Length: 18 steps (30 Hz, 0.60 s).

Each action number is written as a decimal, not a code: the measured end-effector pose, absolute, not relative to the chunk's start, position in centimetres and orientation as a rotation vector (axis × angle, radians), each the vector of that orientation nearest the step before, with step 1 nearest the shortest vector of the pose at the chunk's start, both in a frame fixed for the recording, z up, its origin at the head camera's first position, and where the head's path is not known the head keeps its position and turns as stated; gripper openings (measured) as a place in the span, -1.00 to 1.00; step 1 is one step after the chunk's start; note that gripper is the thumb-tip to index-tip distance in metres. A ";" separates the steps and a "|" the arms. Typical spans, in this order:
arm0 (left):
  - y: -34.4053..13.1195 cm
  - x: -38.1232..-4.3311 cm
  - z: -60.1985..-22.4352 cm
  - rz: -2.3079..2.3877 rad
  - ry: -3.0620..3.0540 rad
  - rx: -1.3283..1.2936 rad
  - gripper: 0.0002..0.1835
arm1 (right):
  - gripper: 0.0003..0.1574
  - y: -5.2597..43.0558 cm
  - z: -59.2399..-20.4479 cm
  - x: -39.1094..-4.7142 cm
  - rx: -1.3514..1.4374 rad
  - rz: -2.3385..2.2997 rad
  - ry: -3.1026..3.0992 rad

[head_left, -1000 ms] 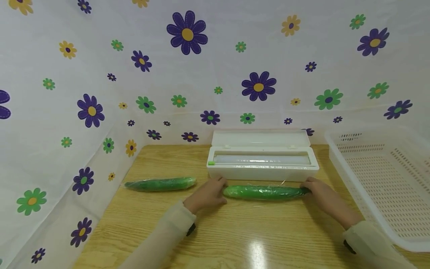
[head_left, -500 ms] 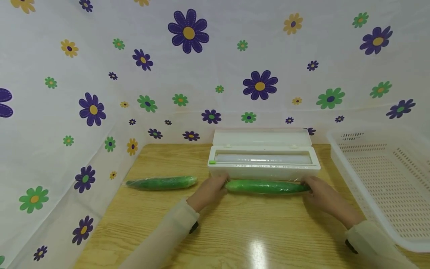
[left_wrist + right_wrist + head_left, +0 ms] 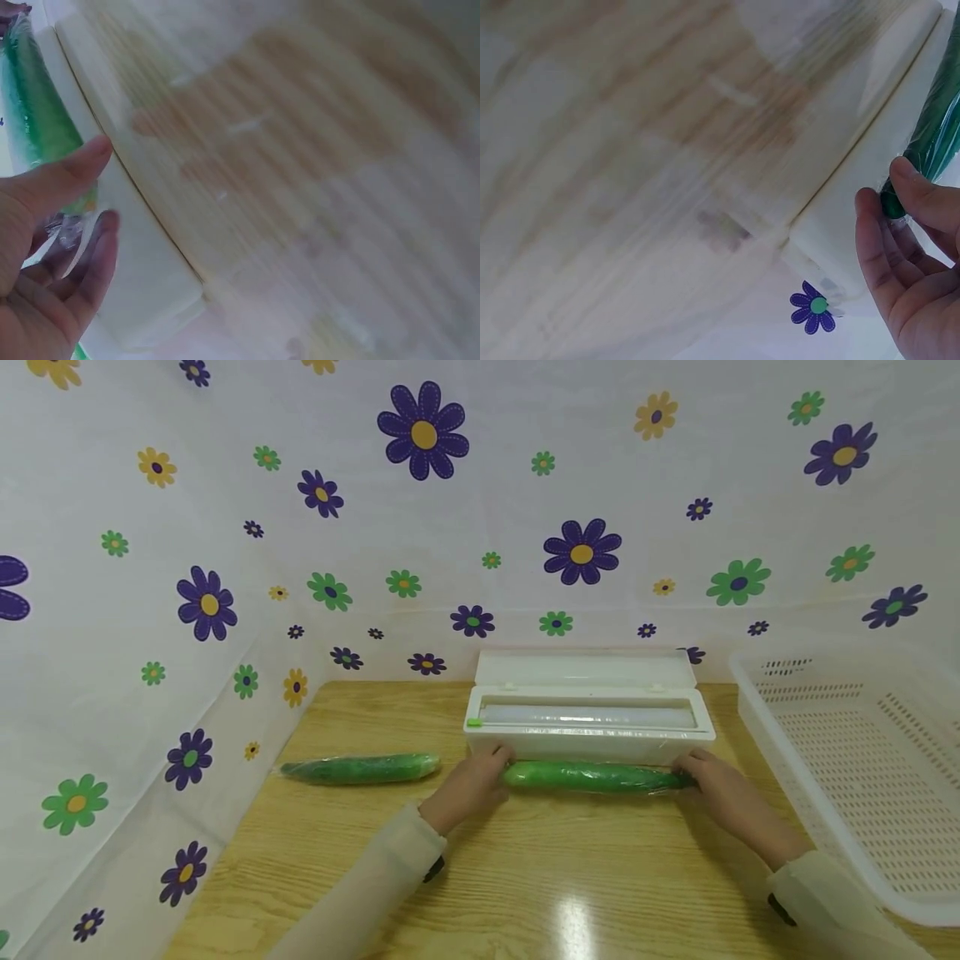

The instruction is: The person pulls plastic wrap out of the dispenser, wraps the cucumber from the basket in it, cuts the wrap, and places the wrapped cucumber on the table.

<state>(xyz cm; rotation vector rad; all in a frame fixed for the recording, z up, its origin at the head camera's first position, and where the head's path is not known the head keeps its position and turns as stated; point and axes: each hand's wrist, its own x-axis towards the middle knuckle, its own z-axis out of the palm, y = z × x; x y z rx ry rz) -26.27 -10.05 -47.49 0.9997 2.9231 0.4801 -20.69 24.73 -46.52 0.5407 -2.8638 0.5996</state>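
A green cucumber (image 3: 596, 777) in clear cling film lies sideways, close along the front of a white cling film dispenser (image 3: 588, 747). My left hand (image 3: 468, 785) holds its paler left end; the left wrist view shows the thumb and fingers of the left hand (image 3: 64, 247) around crumpled film (image 3: 69, 229) at that end. At the darker right end, my right hand (image 3: 731, 806) grips the cucumber; in the right wrist view the thumb and fingers of the right hand (image 3: 911, 255) curl around the tip of the cucumber (image 3: 934, 127).
Another film-wrapped cucumber (image 3: 360, 769) lies at the left on the wooden table (image 3: 525, 877). The dispenser's lid (image 3: 585, 668) is raised, showing a film roll (image 3: 588, 716) inside. A white perforated basket (image 3: 795, 793) stands at the right. A flowered cloth (image 3: 480, 510) hangs behind.
Both hands and the cucumber have shifted slightly away from me, toward the dispenser. A bit of film sticking up from the cucumber a second ago no longer shows.
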 end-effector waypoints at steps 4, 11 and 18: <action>-9.7 -26.3 -47.6 0.423 3.039 1.062 -0.69 | -0.72 24.7 -46.2 -20.6 0.541 0.599 -2.879; -9.5 -26.0 -47.3 0.478 3.074 1.054 -0.61 | -0.74 24.5 -46.1 -20.8 0.493 0.591 -2.911; -9.7 -25.9 -47.4 0.634 3.069 1.058 -0.64 | -0.70 24.6 -46.4 -20.8 0.499 0.636 -2.835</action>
